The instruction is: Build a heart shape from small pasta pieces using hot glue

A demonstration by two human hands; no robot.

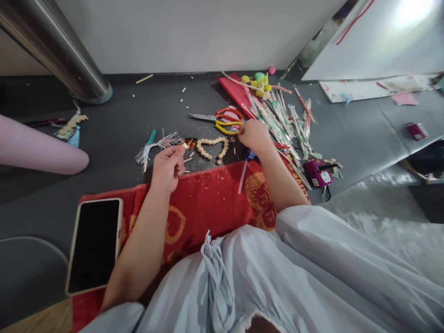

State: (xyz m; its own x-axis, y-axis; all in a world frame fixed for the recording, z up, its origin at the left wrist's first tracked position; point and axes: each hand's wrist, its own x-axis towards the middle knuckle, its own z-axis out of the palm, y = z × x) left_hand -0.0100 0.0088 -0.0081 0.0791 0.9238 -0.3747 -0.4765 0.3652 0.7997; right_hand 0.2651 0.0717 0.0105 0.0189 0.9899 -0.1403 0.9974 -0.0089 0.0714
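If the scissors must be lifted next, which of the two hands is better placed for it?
Probably the right hand: it is close beside the scissors, at their handle end. The left hand is farther from the handles, and it seems to pinch a pale piece.

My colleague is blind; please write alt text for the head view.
A left hand pinches a small pale piece beside a heart-like outline of pale bits on a dark surface, while a curled right hand is by red-and-yellow-handled scissors. Thin wrapped sticks lie to the right. A red cloth lies below, with a phone at lower left.
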